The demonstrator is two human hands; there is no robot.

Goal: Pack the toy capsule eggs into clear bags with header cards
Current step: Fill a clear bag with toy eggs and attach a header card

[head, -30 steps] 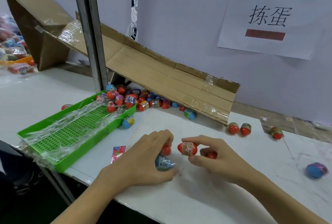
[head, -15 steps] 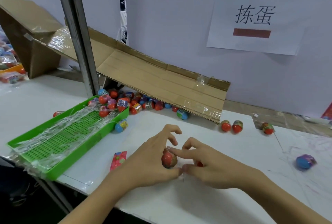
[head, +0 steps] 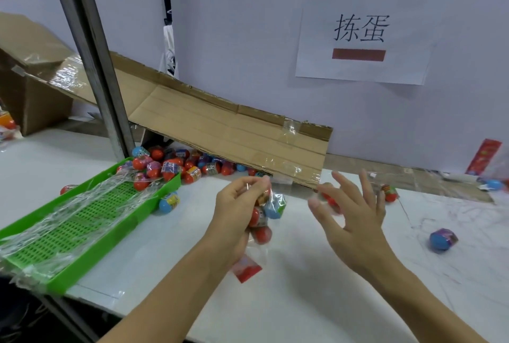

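Head view: left hand (head: 239,205) is pinching the bag (head: 261,221) of eggs at centre, header card (head: 246,271) dangling at 6 o'clock; right hand (head: 349,213) is hovering spread, empty. Filling seems underway; next probably another egg (head: 443,238) at 3 o'clock.

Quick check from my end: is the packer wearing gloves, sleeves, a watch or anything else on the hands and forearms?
No. Both the left hand and the right hand are bare, with no gloves, rings or finger cots visible. Both forearms are uncovered down to the bottom edge of the head view, so no sleeve shows. No watch, wristband or strap is visible on either wrist.
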